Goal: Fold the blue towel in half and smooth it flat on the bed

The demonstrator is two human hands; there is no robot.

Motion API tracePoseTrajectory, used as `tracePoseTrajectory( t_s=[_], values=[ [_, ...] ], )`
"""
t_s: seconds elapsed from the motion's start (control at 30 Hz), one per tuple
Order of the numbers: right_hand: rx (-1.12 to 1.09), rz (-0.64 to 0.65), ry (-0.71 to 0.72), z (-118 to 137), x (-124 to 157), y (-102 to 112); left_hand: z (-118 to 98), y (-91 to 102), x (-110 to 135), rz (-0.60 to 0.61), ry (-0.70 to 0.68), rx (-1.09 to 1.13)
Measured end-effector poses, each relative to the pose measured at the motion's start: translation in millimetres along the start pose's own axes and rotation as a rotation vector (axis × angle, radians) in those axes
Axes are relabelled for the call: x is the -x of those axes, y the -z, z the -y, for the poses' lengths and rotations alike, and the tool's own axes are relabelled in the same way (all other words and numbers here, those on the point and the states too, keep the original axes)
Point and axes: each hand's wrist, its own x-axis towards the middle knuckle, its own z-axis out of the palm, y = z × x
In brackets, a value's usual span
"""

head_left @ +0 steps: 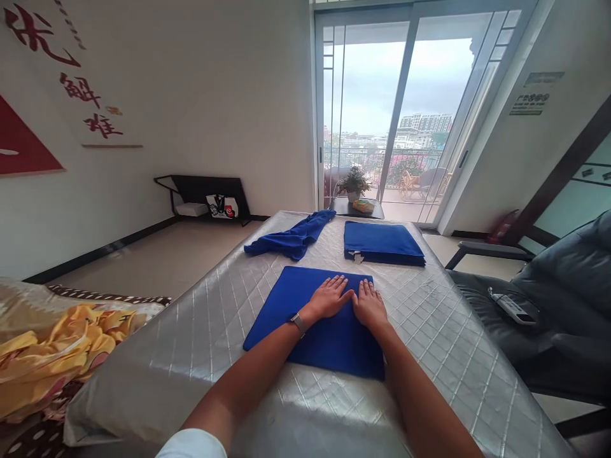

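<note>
A blue cloth (pixel 277 312), folded into a flat rectangle, lies in front of me on a silvery quilted cover (pixel 210 318). My left hand (pixel 330 298) rests flat on its upper part, fingers stretched away from me. Close beside it my right hand (pixel 369 301) presses on the cloth's upper right edge, also with fingers out straight. The two thumbs almost meet. Beyond the hands, a neat stack of folded blue cloths (pixel 384 240) with a white tag sits at the right. To its left lies a crumpled blue cloth (pixel 293 236).
A black armchair (pixel 568 305) with a remote control (pixel 512 309) on its seat stands on the right. Yellow patterned fabric (pixel 71 340) is heaped at the left. Past the far edge, a small table (pixel 338 207) holds a potted plant (pixel 354 184) before glass sliding doors.
</note>
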Motion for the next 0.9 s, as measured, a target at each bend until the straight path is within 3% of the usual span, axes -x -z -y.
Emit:
tracePoseTrajectory(
  t_s=[0.2, 0.4, 0.9],
  values=[
    [-0.009, 0.013, -0.004, -0.4, 1.0, 1.6, 57.0, 19.8, 20.7, 0.039, 0.199, -0.045],
    [0.025, 0.019, -0.013, 0.4, 2.0, 3.6, 103.7, 24.2, 42.4, 0.032, 0.355, -0.064],
    [0.118, 0.003, -0.004, -2.4, -0.8, 2.2, 104.4, 22.9, 44.7, -0.008, 0.363, -0.016]
  ],
)
